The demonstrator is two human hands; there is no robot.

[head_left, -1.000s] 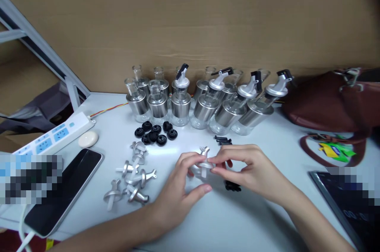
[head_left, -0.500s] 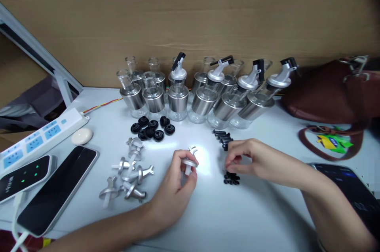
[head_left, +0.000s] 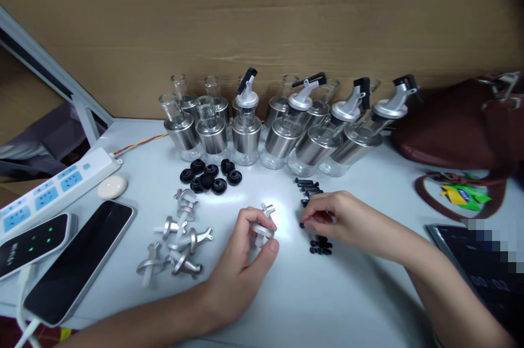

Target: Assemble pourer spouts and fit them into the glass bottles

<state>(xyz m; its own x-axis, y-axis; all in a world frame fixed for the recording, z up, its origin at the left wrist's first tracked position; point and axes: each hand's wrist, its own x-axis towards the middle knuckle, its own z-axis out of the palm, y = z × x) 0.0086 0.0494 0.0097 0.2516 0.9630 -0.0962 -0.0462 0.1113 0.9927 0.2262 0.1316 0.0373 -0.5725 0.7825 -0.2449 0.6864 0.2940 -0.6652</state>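
Observation:
My left hand is closed around the disc of a silver pourer spout, its forked tip pointing up. To its right, my right hand pinches a tiny black part at its fingertips. Just below that hand lies a cluster of small black plugs. Above it, a row of black levers is partly covered by the fingers. More silver pourer spouts lie in a loose pile left of my left hand. Black ribbed stoppers are heaped in front of the bottles.
Glass bottles with steel bands line the back, some topped with pourers. On the left are a power strip, a phone, a Wi-Fi device and a white oval object. A brown bag and another phone are at right.
My right hand has moved slightly up and left from the small plugs, and a tiny black part now shows at its fingertips. My left hand keeps hold of the pourer spout, its thumb shifted slightly.

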